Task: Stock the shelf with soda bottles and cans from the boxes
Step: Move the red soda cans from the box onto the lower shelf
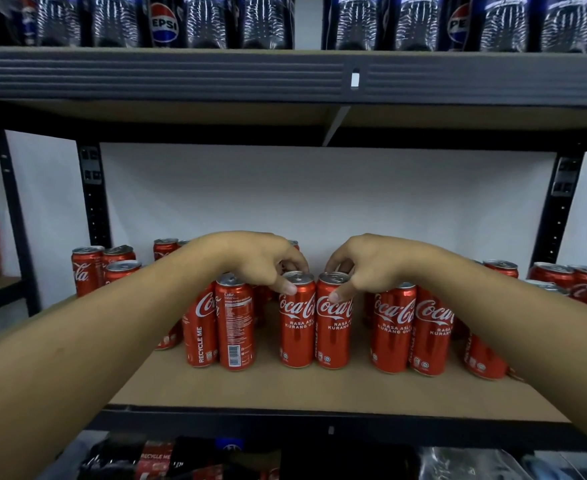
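Note:
Two red Coca-Cola cans stand side by side on the brown shelf board [319, 389]. My left hand [257, 261] grips the top of the left can [297, 327], thumb on its front. My right hand [364, 263] grips the top of the right can [333, 330] in the same way. Both cans are upright and touch the board. More red cans stand in pairs to the left [233, 327] and right [394, 330], with several others further back at both ends.
The shelf above holds a row of Pepsi bottles [164, 22]. Black uprights [93, 195] stand at the back left and right. Below the front rail [319, 427] lie dark packages and cans. A white wall closes the back.

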The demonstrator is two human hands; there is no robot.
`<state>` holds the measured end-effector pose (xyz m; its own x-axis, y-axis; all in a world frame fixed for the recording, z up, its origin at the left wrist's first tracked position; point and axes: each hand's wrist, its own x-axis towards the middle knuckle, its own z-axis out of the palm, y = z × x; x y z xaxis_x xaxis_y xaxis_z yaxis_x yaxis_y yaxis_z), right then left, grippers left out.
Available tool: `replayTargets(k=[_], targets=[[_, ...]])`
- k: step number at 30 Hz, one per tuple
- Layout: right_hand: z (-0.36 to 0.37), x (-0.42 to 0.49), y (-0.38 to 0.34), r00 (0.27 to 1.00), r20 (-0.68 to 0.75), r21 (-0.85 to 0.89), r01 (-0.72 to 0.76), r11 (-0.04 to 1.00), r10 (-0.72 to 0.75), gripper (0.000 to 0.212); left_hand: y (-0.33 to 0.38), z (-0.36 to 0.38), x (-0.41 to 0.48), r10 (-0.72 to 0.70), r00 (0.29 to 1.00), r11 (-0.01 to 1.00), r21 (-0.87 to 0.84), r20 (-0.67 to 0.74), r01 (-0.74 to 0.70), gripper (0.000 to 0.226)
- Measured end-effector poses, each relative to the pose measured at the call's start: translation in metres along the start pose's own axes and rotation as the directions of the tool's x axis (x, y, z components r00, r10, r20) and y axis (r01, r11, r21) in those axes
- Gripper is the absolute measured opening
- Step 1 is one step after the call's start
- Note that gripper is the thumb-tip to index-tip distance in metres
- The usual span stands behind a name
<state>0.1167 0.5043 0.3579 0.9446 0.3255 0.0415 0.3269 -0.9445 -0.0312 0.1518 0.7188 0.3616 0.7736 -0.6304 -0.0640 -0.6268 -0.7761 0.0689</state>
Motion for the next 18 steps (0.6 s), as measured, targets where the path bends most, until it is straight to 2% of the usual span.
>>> replayTargets(k=[6,12,18], targets=[[0.002,-0.006,-0.003,1.0,-0.016,-0.003,0.003,1.0,-0.003,0.062,0.001,0.0,-0.004,-0.009,1.0,1.0,-0.021,0.016,0.009,0.052],[0.006,-0.013,-0.008,0.999,-0.046,-0.058,-0.004,0.998,0.001,0.072,0.01,0.003,-0.015,-0.033,0.999,0.999,0.022,0.03,0.032,0.057],[0.007,-0.027,-0.018,0.994,-0.098,-0.059,0.032,0.998,-0.038,0.083,0.014,0.005,-0.029,-0.023,0.998,0.992,0.12,-0.062,0.03,0.072]])
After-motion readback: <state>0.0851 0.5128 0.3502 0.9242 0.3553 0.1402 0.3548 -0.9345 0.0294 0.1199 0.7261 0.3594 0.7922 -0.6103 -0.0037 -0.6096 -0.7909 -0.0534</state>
